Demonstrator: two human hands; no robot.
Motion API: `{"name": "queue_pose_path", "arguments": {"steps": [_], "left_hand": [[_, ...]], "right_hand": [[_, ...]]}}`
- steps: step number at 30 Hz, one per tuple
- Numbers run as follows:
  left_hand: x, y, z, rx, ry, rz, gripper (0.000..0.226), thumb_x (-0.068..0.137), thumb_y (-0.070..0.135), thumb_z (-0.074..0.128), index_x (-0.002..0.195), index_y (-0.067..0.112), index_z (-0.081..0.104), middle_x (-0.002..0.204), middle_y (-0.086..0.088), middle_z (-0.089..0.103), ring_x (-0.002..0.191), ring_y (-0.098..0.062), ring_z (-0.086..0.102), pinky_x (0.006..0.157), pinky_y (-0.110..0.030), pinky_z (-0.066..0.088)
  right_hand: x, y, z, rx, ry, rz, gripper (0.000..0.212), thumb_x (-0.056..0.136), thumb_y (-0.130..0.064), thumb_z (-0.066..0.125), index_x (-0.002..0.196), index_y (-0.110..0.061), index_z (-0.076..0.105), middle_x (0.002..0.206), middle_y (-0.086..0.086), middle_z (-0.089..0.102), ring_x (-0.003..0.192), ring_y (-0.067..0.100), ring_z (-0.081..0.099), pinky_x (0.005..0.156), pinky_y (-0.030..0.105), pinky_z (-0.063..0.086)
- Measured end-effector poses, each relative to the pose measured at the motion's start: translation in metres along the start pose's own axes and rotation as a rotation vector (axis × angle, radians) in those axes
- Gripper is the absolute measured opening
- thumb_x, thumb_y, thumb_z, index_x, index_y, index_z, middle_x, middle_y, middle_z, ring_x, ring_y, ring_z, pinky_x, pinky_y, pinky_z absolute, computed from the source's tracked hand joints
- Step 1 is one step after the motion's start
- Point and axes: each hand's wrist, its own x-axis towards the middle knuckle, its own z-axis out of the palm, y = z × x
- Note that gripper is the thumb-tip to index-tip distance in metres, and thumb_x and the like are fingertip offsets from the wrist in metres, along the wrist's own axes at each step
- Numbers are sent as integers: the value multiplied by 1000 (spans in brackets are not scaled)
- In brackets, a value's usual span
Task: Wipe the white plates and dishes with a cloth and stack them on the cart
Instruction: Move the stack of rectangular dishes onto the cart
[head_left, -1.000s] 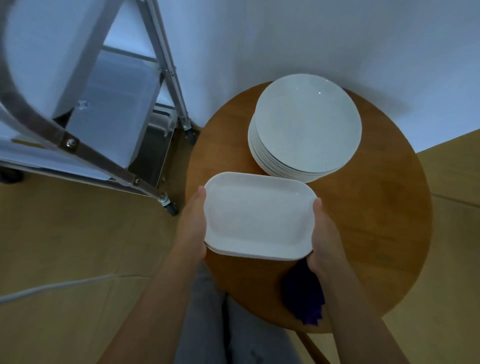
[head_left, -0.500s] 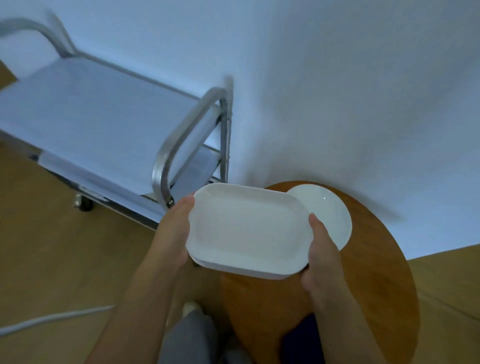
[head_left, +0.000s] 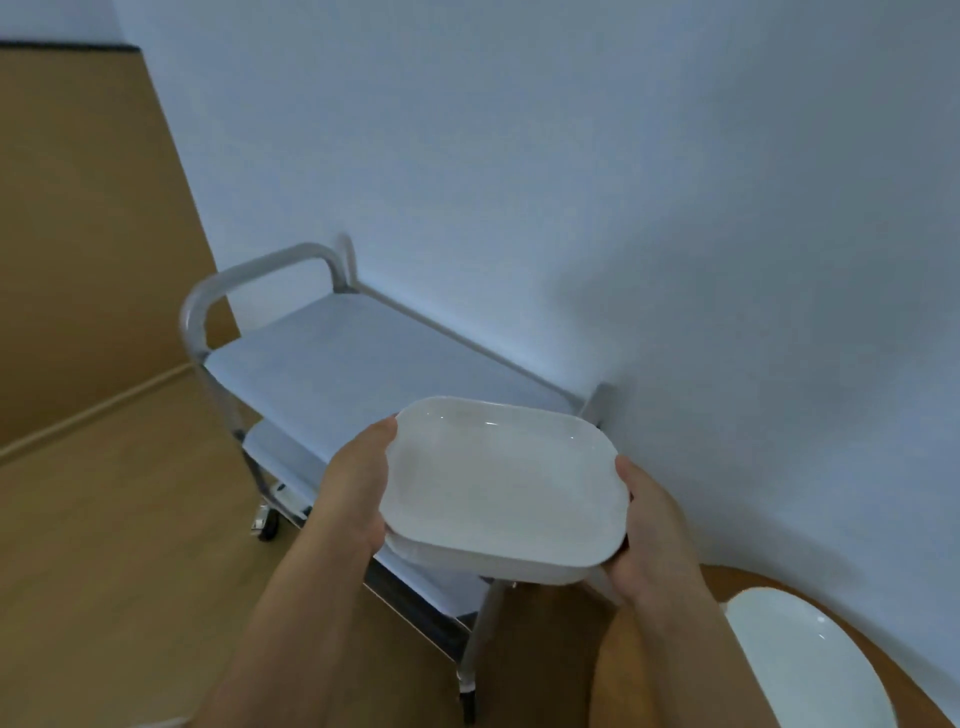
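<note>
Both hands, left hand (head_left: 358, 483) and right hand (head_left: 649, 535), are gripping the white rectangular ceramic dish (head_left: 504, 483), now swinging off the round wooden worktop (head_left: 613, 675) toward the steel cart (head_left: 363, 358).

You hold the white rectangular ceramic dish (head_left: 501, 486) between your two hands, your left hand (head_left: 353, 486) on its left edge and your right hand (head_left: 649, 535) on its right edge. The dish hangs in front of and above the near end of the metal two-shelf cart (head_left: 332, 358), which stands against the pale wall (head_left: 623, 182) behind it. The cart's lower shelf lies beneath its top shelf. To your right, the round wooden table (head_left: 727, 579) carries the round white plates (head_left: 810, 670), possibly stacked, beside the wall. The wooden floor (head_left: 104, 519) spreads to the cart's left.
</note>
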Motion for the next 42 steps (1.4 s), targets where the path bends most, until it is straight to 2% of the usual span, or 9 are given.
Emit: {"name": "queue_pose_path", "arguments": {"steps": [5, 9, 15, 19, 25, 33, 35, 39, 42], "left_hand": [[51, 61, -64, -29, 62, -43, 15, 90, 27, 58, 100, 17, 63, 97, -7, 67, 91, -27, 62, 78, -40, 49], [89, 99, -96, -28, 83, -45, 18, 88, 27, 61, 102, 15, 62, 100, -10, 67, 97, -30, 62, 93, -46, 48], [143, 134, -114, 1, 77, -70, 13, 90, 29, 58, 92, 16, 57, 101, -12, 64, 100, -33, 59, 97, -49, 44], [187, 151, -114, -6, 58, -64, 31, 92, 26, 56, 118, 10, 55, 112, -16, 62, 105, -34, 57, 99, -48, 43], [265, 178, -112, 0, 59, -44, 37, 93, 31, 53, 123, 9, 50, 124, -15, 58, 114, -34, 53, 104, -48, 38], [364, 197, -109, 69, 116, -39, 37, 93, 29, 53, 122, 6, 56, 118, -15, 60, 105, -30, 56, 91, -39, 44], [385, 195, -109, 112, 92, -42, 34, 93, 29, 52, 118, 6, 59, 105, -12, 63, 96, -28, 58, 82, -37, 46], [431, 192, -108, 224, 2, -57, 30, 93, 29, 49, 111, 7, 61, 101, -12, 58, 97, -31, 53, 88, -46, 44], [470, 194, -106, 300, -81, -61, 24, 93, 23, 48, 73, 17, 59, 73, -5, 52, 72, -24, 50, 64, -35, 43]], "right_hand": [[9, 30, 93, -1, -56, 28, 21, 97, -25, 48, 98, -12, 65, 84, 9, 74, 85, 28, 66, 75, 42, 52], [14, 46, 148, -4, -58, 50, 18, 97, -24, 49, 104, -14, 63, 98, 10, 69, 92, 30, 62, 79, 45, 50], [35, 52, 203, -22, -57, 35, 29, 98, -25, 46, 121, -11, 58, 110, 11, 65, 93, 30, 60, 80, 44, 47], [64, 52, 238, 3, -36, 61, 31, 97, -22, 48, 124, -7, 56, 112, 14, 63, 89, 30, 59, 78, 45, 45], [130, 42, 303, 30, -32, 79, 22, 96, -20, 49, 113, -8, 59, 105, 13, 64, 91, 31, 59, 80, 45, 45], [214, 56, 365, 4, 29, 138, 19, 94, -24, 49, 86, -14, 63, 82, 7, 67, 75, 25, 61, 62, 35, 46], [230, 65, 373, 31, 72, 162, 19, 94, -26, 50, 86, -16, 63, 80, 5, 67, 73, 23, 61, 56, 32, 45], [263, 87, 388, 73, 165, 177, 15, 95, -25, 50, 87, -18, 61, 84, 2, 65, 76, 20, 60, 55, 31, 43], [288, 102, 403, 117, 231, 158, 18, 96, -25, 48, 89, -17, 62, 87, 3, 66, 79, 22, 60, 61, 32, 46]]}}
